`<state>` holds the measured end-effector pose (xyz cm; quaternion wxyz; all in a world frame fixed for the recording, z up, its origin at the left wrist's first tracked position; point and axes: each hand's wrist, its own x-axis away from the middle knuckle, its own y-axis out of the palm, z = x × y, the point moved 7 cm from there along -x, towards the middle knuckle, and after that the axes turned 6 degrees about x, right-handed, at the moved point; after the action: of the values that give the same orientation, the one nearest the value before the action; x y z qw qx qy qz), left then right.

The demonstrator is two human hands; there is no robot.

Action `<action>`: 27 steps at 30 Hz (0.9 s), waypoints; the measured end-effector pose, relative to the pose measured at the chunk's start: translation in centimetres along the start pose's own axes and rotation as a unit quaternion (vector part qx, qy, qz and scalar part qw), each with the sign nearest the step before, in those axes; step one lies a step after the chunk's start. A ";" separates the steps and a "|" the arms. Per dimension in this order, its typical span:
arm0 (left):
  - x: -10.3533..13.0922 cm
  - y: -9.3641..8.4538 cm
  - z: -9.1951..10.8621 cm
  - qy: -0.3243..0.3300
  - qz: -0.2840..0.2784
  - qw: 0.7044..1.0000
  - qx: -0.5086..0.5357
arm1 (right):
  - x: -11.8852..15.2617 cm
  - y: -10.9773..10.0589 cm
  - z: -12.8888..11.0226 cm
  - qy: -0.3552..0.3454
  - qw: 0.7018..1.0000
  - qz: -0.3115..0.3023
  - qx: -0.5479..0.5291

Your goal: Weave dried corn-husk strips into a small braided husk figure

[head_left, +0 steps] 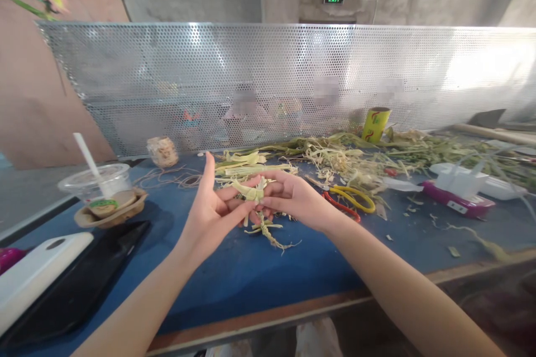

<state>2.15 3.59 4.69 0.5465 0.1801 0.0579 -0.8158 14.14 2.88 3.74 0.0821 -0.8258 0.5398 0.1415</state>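
Between both hands, above the blue table (251, 284), is a small figure woven from pale green plant leaf strips (253, 194), with a twisted tail of fibre hanging below it. My left hand (218, 206) pinches its left side, thumb and fingers closed on it, with one digit sticking up. From the right, my right hand (288, 195) grips the woven piece between thumb and fingertips. The fingers partly hide the piece. Just beyond the hands lie loose leaf strips (251, 162). Scissors with red and yellow handles (354, 198) rest to the right of my right hand.
A perforated metal screen (209, 78) stands along the back. At left are a plastic cup (100, 181) with a straw, a ball of twine (162, 152), a black tablet (79, 279) and a white device (42, 273). Rightward are plant scraps (335, 159), a yellow-green can (376, 124) and a purple box (456, 198).
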 end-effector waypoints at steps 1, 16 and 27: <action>0.0 0.1 -0.2 -0.007 -0.001 1.000 0.002 | 0.0 -0.1 -0.1 -0.008 1.000 0.007 0.014; -0.4 -0.3 -0.4 -0.008 0.000 1.000 0.003 | 0.3 -0.6 -1.0 -0.058 0.995 0.015 0.080; 0.1 0.3 -1.4 -0.070 -0.010 0.997 -0.024 | 0.2 -0.8 -0.9 -0.062 0.965 0.033 0.254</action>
<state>2.71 3.79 3.41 0.5455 0.1085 0.0410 -0.8301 15.06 2.81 4.53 0.3183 -0.7491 0.5785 0.0535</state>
